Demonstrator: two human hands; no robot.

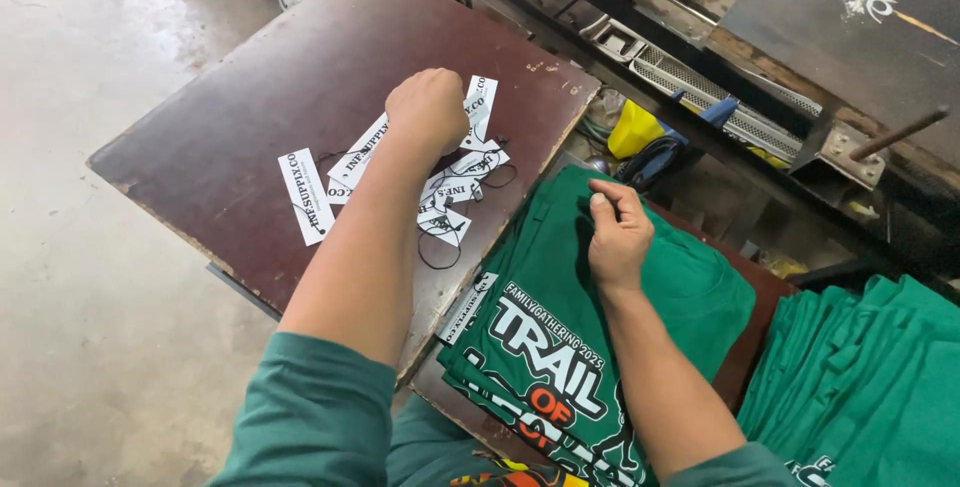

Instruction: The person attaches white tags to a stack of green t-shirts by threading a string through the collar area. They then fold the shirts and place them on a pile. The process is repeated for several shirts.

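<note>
Tags (440, 182), white paper w/ black strings, scattered near right edge of dark brown board (230, 137). Left hand (428, 107) fisted, knuckles up, resting on pile. One tag (306, 197) apart, toward board's left edge. Right hand (618, 237) fingers curled, pinching fabric at top of green printed shirt (590, 327), stacked just off board's right edge. More green shirts (870, 377) further right.
</note>
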